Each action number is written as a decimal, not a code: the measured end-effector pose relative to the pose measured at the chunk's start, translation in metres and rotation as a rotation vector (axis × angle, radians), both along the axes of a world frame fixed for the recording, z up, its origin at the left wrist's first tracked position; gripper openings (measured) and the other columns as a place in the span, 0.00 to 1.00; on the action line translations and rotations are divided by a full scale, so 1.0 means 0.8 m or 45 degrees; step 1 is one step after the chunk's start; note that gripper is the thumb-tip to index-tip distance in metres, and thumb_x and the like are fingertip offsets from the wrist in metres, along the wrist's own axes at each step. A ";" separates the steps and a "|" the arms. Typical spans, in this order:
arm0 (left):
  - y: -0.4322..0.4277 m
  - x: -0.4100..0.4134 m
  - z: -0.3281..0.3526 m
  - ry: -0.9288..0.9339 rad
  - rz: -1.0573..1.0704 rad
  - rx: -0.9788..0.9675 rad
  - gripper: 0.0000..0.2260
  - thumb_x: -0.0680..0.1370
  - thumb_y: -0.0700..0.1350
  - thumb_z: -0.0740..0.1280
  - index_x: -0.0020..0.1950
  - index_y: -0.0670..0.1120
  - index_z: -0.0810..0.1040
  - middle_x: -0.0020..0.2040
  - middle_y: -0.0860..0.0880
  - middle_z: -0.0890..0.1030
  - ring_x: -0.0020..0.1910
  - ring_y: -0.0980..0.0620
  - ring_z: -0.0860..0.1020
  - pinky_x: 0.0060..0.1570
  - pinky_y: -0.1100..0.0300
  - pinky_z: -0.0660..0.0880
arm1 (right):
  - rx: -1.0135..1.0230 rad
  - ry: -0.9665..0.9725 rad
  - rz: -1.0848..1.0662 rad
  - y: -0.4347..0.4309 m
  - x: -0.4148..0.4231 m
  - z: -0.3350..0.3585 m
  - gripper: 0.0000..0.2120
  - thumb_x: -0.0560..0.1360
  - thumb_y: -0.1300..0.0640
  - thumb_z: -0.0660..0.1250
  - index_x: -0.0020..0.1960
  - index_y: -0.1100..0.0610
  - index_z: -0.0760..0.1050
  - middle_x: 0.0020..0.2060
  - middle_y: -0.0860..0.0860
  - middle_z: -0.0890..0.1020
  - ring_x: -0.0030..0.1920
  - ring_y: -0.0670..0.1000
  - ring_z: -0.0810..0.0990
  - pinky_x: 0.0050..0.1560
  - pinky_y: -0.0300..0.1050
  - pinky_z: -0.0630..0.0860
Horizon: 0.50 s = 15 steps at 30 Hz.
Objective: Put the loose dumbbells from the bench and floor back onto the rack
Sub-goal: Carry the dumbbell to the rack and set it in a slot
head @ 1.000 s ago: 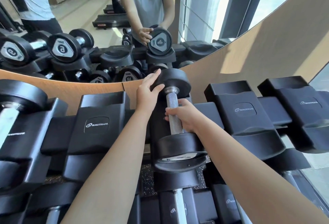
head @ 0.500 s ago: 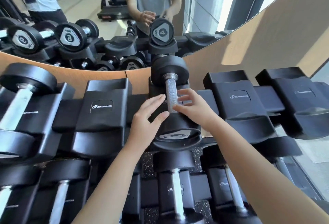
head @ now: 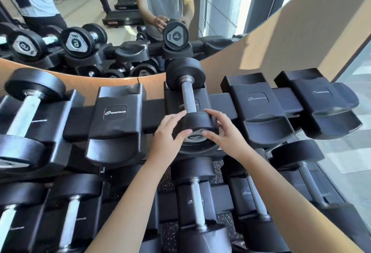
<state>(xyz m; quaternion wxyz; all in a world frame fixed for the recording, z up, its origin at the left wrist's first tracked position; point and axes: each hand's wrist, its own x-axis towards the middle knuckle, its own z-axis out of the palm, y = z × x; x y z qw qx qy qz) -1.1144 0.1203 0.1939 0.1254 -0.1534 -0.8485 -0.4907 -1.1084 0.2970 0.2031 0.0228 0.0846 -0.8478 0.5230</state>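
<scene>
dumbbell [head: 188, 98] lies in top row of rack [head: 118, 100], L grip [head: 168, 132] + R grip [head: 224, 132] both curled round its near head; nudge it fully back, confirm no roll, then let go

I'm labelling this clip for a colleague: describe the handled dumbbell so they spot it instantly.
On the rack below the mirror, follow the top row to its middle. The dumbbell there has the left hand and right hand gripping its near head. Its end plate reads 4, and empty cradles flank it.
</scene>
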 end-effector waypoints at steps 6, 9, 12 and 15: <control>-0.003 0.002 -0.004 -0.111 0.029 0.071 0.20 0.74 0.41 0.68 0.65 0.49 0.71 0.59 0.53 0.73 0.60 0.56 0.70 0.61 0.69 0.62 | -0.015 0.019 -0.062 -0.004 -0.005 -0.004 0.22 0.71 0.60 0.70 0.56 0.40 0.67 0.55 0.56 0.75 0.54 0.56 0.76 0.61 0.53 0.72; -0.005 0.003 -0.008 -0.147 0.055 0.103 0.21 0.74 0.40 0.68 0.65 0.51 0.71 0.58 0.53 0.74 0.60 0.53 0.72 0.62 0.57 0.67 | -0.041 0.007 -0.096 -0.004 -0.005 -0.006 0.21 0.70 0.60 0.71 0.55 0.41 0.67 0.54 0.56 0.76 0.53 0.57 0.77 0.58 0.49 0.73; -0.004 -0.002 0.000 -0.060 0.038 0.010 0.21 0.73 0.38 0.68 0.65 0.48 0.72 0.56 0.49 0.75 0.56 0.53 0.72 0.58 0.62 0.67 | -0.240 -0.050 -0.113 -0.008 -0.003 -0.012 0.21 0.71 0.63 0.69 0.51 0.38 0.68 0.49 0.50 0.77 0.48 0.54 0.77 0.52 0.45 0.75; -0.011 -0.013 0.017 0.030 -0.005 -0.185 0.22 0.72 0.39 0.69 0.65 0.46 0.72 0.52 0.48 0.74 0.51 0.54 0.70 0.51 0.74 0.61 | -0.535 -0.143 -0.105 -0.020 0.001 -0.021 0.21 0.73 0.66 0.66 0.51 0.41 0.70 0.48 0.44 0.76 0.46 0.47 0.77 0.45 0.39 0.74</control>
